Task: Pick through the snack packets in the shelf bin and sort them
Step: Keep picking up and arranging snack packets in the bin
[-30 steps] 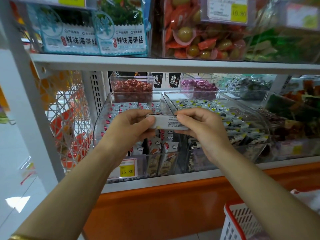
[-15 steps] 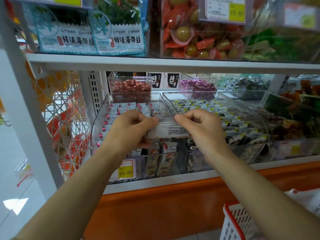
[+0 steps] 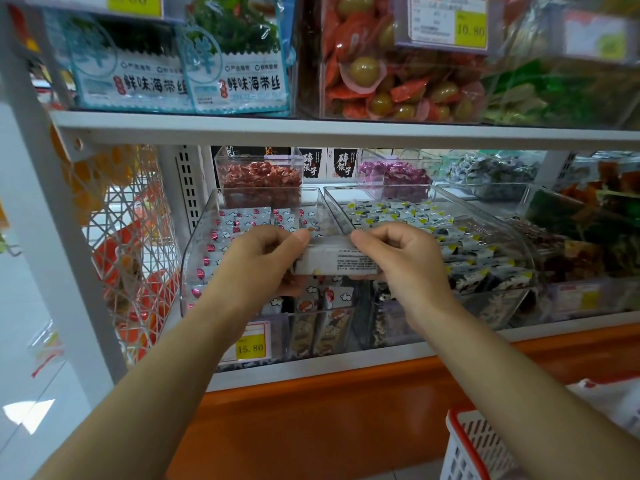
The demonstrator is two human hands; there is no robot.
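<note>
A small white snack packet [image 3: 337, 259] with printed text on its back is held between both hands in front of the shelf bins. My left hand [image 3: 263, 261] pinches its left end, and my right hand [image 3: 403, 261] pinches its right end. Behind the left hand stands a clear shelf bin [image 3: 197, 258] of white packets with red marks and cloud prints. Just right of it, a second clear bin [image 3: 512, 244] holds black, white and yellow packets.
Small tubs of red sweets [image 3: 259, 178] and purple sweets [image 3: 394, 173] sit behind the bins. An upper shelf [image 3: 311, 131] carries seaweed bags and egg packs. A price tag [image 3: 251, 344] reads 15.80. A red-rimmed white basket [image 3: 474, 448] stands at lower right, a wire rack [image 3: 135, 244] at left.
Both hands have carried the packet slightly lower and closer to the bins, and tipped it so that its printed back faces me more fully.
</note>
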